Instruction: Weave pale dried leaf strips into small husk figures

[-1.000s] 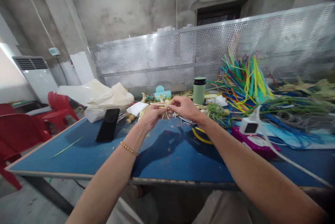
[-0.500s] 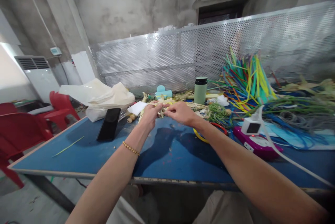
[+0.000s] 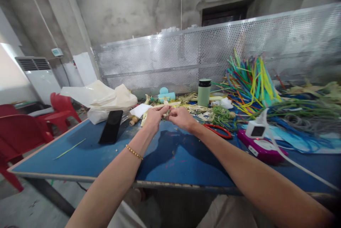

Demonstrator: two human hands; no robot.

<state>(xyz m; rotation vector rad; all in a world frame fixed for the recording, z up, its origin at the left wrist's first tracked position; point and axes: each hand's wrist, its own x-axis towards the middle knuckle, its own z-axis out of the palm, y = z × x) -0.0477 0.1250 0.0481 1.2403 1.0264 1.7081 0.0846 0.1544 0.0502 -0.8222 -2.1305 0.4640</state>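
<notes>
My left hand (image 3: 154, 117) and my right hand (image 3: 182, 117) meet above the middle of the blue table, fingertips almost touching. Both are closed in a pinch. Between them shows a sliver of something pale, too small and too covered by the fingers to name. Dry husk-like strips (image 3: 188, 107) lie scattered just beyond the fingers. Left of my left hand are a white sheet of paper (image 3: 140, 110) and a small wooden peg-like piece (image 3: 132, 122). A red ring (image 3: 225, 134) rests on the table by my right forearm.
A black phone (image 3: 111, 127) lies at left near crumpled white wrapping (image 3: 114, 97). Behind my hands stand a green tumbler (image 3: 204, 93) and a blue container (image 3: 166, 96). Coloured strips (image 3: 257, 82), green stems (image 3: 222, 117) and a purple power strip (image 3: 262, 147) with a white cable crowd the right.
My right hand has shifted slightly left, closer to my left hand. The yellow ring beside the red one is now hidden behind my right forearm. My left fingers have straightened a little.
</notes>
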